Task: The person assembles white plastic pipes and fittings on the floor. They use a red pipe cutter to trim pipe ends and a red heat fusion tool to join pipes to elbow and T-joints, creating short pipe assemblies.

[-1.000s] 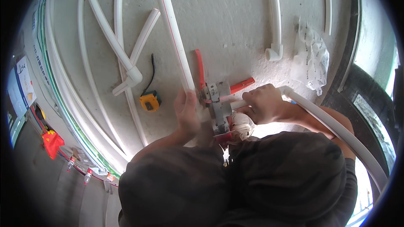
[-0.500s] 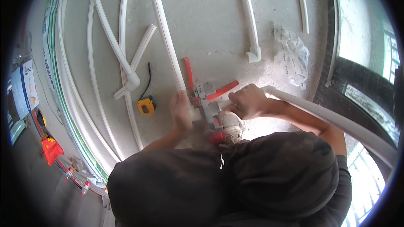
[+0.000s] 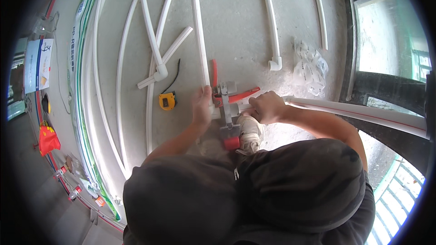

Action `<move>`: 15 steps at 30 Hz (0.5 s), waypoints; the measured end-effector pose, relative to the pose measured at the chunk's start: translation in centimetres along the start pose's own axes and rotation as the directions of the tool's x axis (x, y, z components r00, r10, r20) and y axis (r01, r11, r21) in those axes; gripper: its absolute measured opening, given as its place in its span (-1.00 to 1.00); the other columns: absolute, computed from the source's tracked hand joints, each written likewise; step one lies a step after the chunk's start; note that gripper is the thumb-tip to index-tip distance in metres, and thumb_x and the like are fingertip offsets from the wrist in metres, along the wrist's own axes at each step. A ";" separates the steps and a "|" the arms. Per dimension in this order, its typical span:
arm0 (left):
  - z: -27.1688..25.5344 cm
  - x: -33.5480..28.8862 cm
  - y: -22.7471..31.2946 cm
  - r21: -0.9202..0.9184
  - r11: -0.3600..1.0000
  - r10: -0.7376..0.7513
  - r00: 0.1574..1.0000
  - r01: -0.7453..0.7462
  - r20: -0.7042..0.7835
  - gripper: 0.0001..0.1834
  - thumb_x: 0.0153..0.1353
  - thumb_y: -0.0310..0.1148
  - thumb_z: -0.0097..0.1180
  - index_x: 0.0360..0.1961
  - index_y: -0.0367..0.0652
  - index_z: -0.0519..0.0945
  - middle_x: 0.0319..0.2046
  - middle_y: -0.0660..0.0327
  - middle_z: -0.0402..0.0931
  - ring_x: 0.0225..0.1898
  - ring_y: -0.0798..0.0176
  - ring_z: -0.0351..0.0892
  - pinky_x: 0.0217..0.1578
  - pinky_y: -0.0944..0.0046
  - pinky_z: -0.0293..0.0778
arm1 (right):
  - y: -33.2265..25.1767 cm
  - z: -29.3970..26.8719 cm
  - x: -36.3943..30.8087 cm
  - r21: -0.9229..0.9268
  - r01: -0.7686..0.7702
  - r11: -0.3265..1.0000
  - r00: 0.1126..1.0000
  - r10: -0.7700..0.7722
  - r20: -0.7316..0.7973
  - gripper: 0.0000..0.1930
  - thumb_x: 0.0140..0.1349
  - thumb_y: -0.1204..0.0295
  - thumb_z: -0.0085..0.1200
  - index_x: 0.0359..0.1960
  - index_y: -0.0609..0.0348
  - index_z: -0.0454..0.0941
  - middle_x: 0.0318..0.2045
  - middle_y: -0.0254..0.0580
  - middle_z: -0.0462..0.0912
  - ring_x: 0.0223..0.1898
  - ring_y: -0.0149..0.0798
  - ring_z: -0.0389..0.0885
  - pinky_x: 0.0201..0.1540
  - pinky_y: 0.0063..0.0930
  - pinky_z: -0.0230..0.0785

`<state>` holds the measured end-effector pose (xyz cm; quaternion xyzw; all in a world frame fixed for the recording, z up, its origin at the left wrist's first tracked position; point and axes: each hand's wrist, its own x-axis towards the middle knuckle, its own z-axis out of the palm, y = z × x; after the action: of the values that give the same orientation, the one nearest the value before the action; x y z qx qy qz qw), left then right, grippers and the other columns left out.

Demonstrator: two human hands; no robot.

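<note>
Between my hands stands a pipe welding iron (image 3: 225, 109) with a grey metal heating plate, round sockets on its sides and a red lower end. My left hand (image 3: 201, 108) is closed round the near end of a long white pipe (image 3: 198, 31), at the iron's left side. My right hand (image 3: 268, 107) is a fist on another white pipe (image 3: 359, 112), whose short end points at the iron's right socket. How deep either end sits is hidden. Just beyond the iron, the red handles of a pipe cutter (image 3: 244, 95) spread apart. A beige shoe (image 3: 251, 135) is beside the iron.
A yellow tape measure (image 3: 167, 101) lies left of my left hand. Further left are white pipes, one with an elbow (image 3: 161, 72), and a long green-and-white wrapped bundle (image 3: 77, 86). Ahead right lie an elbowed pipe (image 3: 274, 63) and a clear plastic bag (image 3: 309, 69). A window frame (image 3: 352, 50) edges the right.
The view has shifted, so the floor things appear further right. The right-hand pipe now lies flatter across the view. Both hands stay closed beside the iron.
</note>
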<state>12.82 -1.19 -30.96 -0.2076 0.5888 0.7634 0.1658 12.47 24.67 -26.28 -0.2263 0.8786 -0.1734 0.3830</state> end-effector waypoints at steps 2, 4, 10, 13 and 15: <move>-0.3 0.2 -0.8 0.025 1.000 0.010 1.000 -0.010 0.006 -0.64 0.62 -0.09 0.01 -0.25 -0.12 0.56 -0.44 0.45 0.38 -0.44 0.54 0.29 -0.42 0.39 0.23 | 0.1 0.1 0.0 -0.011 -0.013 1.000 1.000 0.013 -0.020 -0.42 0.45 -0.15 0.05 -0.26 0.21 0.66 -0.44 0.10 0.73 -0.29 0.23 0.74 -0.14 0.13 0.52; 0.1 0.2 -0.2 0.116 0.990 0.081 0.997 -0.081 0.002 -0.64 0.62 -0.08 0.01 -0.25 -0.13 0.57 -0.45 0.47 0.34 -0.44 0.55 0.26 -0.43 0.39 0.21 | 0.3 0.6 0.2 -0.006 -0.003 1.000 1.000 0.003 -0.031 -0.43 0.45 -0.14 0.05 -0.28 0.21 0.65 -0.45 0.10 0.73 -0.29 0.23 0.74 -0.16 0.13 0.52; -1.0 0.5 -2.4 0.103 0.995 0.017 0.996 -0.008 -0.091 -0.62 0.62 -0.11 0.02 -0.31 -0.13 0.55 -0.46 0.49 0.30 -0.44 0.56 0.21 -0.45 0.39 0.18 | 0.3 0.4 0.5 0.010 0.010 1.000 1.000 -0.010 -0.006 -0.45 0.44 -0.13 0.06 -0.30 0.21 0.64 -0.46 0.08 0.72 -0.30 0.24 0.74 -0.17 0.14 0.51; -1.1 0.6 -2.4 0.097 0.995 0.032 0.997 -0.026 -0.065 -0.61 0.63 -0.11 0.01 -0.34 -0.14 0.53 -0.47 0.48 0.28 -0.44 0.55 0.19 -0.46 0.38 0.15 | 0.7 0.9 0.5 0.028 0.015 1.000 0.998 -0.013 -0.057 -0.50 0.40 -0.08 0.12 -0.33 0.19 0.63 -0.49 0.05 0.71 -0.34 0.23 0.73 -0.22 0.15 0.50; -0.2 -0.2 -1.1 0.096 0.995 -0.001 0.995 0.010 -0.097 -0.60 0.63 -0.12 0.00 -0.36 -0.14 0.51 -0.47 0.48 0.26 -0.43 0.55 0.17 -0.45 0.37 0.14 | 0.9 1.3 0.5 0.053 0.039 0.998 0.992 -0.033 -0.119 -0.55 0.35 -0.01 0.22 -0.41 0.17 0.60 -0.55 0.01 0.68 -0.40 0.23 0.70 -0.30 0.16 0.47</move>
<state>13.54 -1.13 -31.83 -0.2378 0.6317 0.7226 0.1490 12.92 24.94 -27.90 -0.2208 0.8904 -0.2173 0.3333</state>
